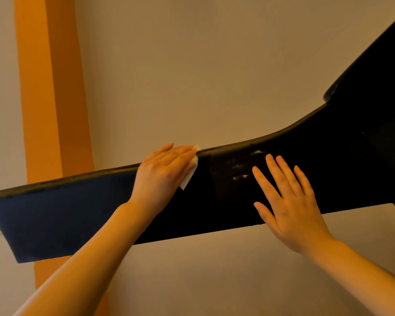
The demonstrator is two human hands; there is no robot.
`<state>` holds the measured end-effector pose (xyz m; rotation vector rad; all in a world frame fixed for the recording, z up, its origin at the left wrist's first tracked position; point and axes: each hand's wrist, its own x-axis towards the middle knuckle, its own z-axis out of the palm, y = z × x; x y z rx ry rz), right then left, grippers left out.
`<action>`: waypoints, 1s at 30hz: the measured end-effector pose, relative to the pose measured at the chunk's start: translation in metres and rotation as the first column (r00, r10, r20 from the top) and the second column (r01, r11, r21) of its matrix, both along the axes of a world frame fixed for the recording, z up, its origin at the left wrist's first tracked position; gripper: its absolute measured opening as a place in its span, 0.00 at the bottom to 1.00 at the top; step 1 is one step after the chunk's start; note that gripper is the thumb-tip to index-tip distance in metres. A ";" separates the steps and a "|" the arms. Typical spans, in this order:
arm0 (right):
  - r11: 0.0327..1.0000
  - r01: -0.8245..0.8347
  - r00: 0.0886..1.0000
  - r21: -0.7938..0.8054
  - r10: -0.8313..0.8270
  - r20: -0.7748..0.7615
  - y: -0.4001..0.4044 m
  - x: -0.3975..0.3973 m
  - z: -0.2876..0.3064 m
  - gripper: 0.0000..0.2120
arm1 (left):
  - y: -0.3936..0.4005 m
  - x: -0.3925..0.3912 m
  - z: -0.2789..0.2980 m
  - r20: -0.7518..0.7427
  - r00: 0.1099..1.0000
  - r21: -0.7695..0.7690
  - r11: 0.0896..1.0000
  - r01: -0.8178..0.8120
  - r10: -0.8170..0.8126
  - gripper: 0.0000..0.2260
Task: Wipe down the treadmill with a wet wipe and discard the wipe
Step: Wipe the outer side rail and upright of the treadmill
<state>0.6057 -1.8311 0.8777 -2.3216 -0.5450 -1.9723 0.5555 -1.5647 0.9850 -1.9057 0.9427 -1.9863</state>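
The wiping step is going on, and the discarding is not yet reached. The left hand is lying flat with straight fingers on the black treadmill arm, pressing the white wet wipe against it; the wipe is showing only at the fingertips, near the arm's upper edge. The right hand is resting open and spread on the same arm, holding nothing, just beside some whitish smears that are lying between the 2 hands. I judge that the next move is calling for a firm stroke of the wipe toward these smears, and the right hand should be steadying the arm meanwhile.
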 end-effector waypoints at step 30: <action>1.000 0.010 0.999 0.006 -0.010 0.033 -0.009 0.006 -0.003 0.31 | -0.028 0.006 -0.073 -0.126 0.907 0.222 0.903 -0.368 0.401 0.25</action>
